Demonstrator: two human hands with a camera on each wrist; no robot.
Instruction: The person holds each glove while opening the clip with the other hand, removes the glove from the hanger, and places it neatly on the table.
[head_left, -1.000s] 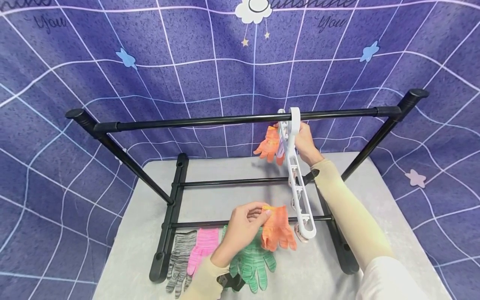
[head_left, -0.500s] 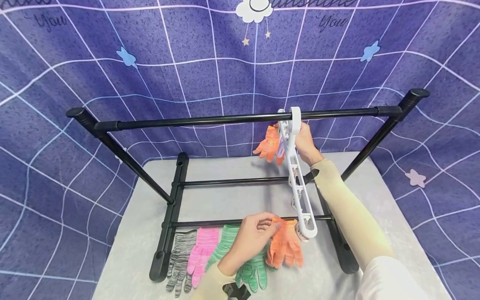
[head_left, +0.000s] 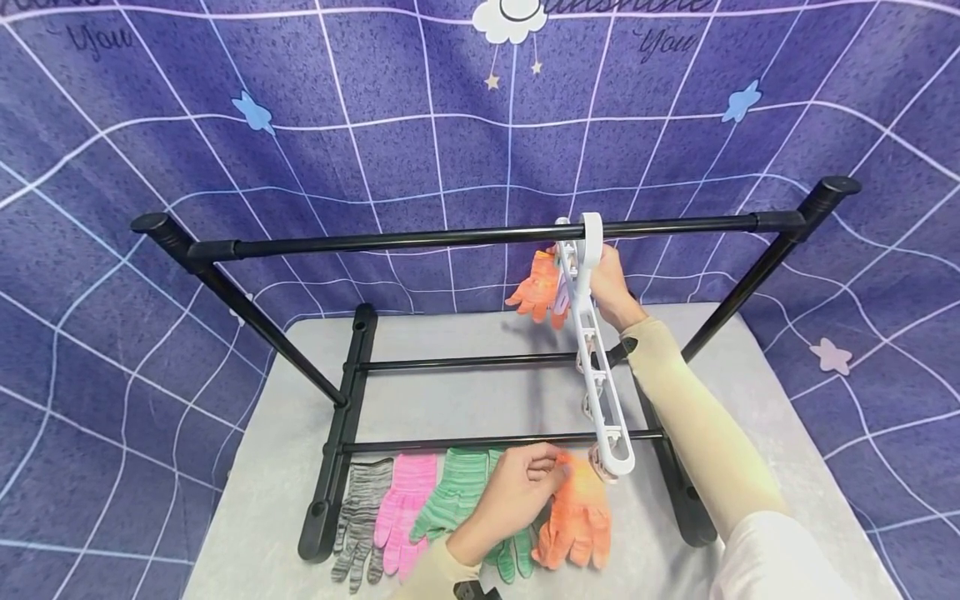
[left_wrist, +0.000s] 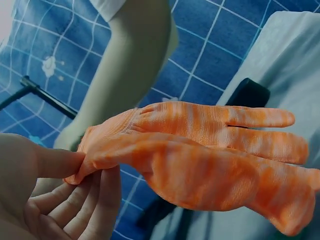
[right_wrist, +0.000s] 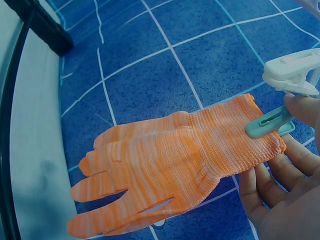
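Observation:
My left hand (head_left: 521, 487) pinches the cuff of an orange glove (head_left: 583, 517) between thumb and fingers, below the hanger's near end. In the left wrist view this glove (left_wrist: 200, 155) hangs from the fingertips. At the far end of a white clip hanger (head_left: 587, 333), my right hand (head_left: 611, 287) is partly hidden behind the frame. The right wrist view shows a green clip (right_wrist: 270, 122) gripping the cuff of another orange glove (right_wrist: 155, 165). There the right hand's thumb rests on the clip's end, with the fingers behind the cuff.
The hanger hooks over a black rack's top bar (head_left: 420, 242). On the grey table lie a grey-black glove (head_left: 367, 508), a pink glove (head_left: 408, 500) and green gloves (head_left: 457, 483). Lower bars (head_left: 465, 362) cross the rack's base. A purple grid curtain (head_left: 450, 150) stands behind.
My left hand has moved down and to the right with the orange glove, lowering it beside the hanger's near end. The right hand stays in place at the far end.

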